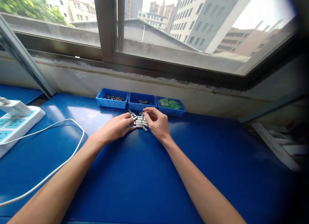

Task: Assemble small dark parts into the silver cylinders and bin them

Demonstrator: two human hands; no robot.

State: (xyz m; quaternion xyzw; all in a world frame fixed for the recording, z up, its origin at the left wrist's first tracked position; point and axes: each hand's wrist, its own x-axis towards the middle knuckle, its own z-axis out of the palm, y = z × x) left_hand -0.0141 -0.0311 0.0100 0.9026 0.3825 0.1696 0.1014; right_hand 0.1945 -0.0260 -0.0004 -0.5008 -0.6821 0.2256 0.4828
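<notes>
- Here's the pile of short metal bars [139, 121], out on the blue tabletop [135, 179], and everything else sits around it.
- Three blue bins line up just beyond the pile, end to end against the wall side. The left bin [112, 103], beyond the pile and off to its left, carries a layer of small silvery metal parts [114, 98].
- Straight beyond the pile, the middle bin [142, 106] shows a few short metal pieces [144, 102]; the right bin [172, 111], beyond the pile to its right, holds green packets [170, 103].
- Now the bars themselves: those in the middle of the pile lie flat, side by side, long axes running left to right. Up at the far left edge some slant, and one at the near right edge angles towards the right forearm.
- Left hand [120, 126] is at the pile's left edge, fingers curled, thumb apart from the index finger, bars just off the fingertips.
- Right hand [156, 121] comes over the pile's far right side, thumb and index finger close together; can't tell whether they clamp a bar.
- Well left of the pile, a white power strip [36, 114] with a white cable [80, 143] looping nearer.
</notes>
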